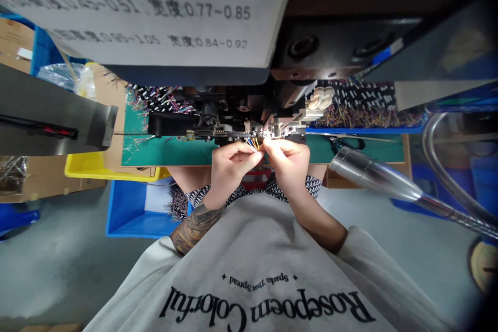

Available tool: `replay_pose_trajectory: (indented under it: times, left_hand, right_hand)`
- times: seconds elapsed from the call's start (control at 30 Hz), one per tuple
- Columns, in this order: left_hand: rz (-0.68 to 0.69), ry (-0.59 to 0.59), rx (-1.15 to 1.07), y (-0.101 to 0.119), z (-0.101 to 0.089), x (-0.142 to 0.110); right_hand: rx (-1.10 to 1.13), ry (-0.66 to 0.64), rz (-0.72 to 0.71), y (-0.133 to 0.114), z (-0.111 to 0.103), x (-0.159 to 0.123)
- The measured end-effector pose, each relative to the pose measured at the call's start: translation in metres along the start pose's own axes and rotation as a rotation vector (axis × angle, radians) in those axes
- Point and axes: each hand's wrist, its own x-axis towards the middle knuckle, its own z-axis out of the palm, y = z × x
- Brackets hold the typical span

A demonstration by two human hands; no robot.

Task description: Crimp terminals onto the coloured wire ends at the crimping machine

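Observation:
My left hand [235, 167] pinches a fan of thin coloured wires [252, 143], white, blue, yellow and orange, between thumb and fingers. The wire tips point up toward the metal working head of a bench machine [272, 128]. Just to the right, my right hand [288, 166] is closed in a pinch, its fingertips right at the front of that head beside the wires. What sits between those fingertips is hidden. A thin strip of small metal pieces [130, 134] runs into the machine from the left.
Bundles of wires with connectors lie behind the machine at left [163, 98] and in a blue tray [365, 129] at right. Scissors [342, 142] rest on the green mat [175, 151]. A metal gooseneck lamp [369, 176] reaches in from the right. A yellow bin [112, 167] and blue bin [132, 225] stand left.

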Motion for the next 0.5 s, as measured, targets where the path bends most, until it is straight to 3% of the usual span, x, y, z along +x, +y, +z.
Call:
replay_pose_trajectory:
  times: [0.5]
  left_hand:
    - [0.037, 0.011, -0.041, -0.0055, -0.0022, 0.0000]
  right_hand:
    - [0.089, -0.026, -0.001, 0.0028, 0.0028, 0.0013]
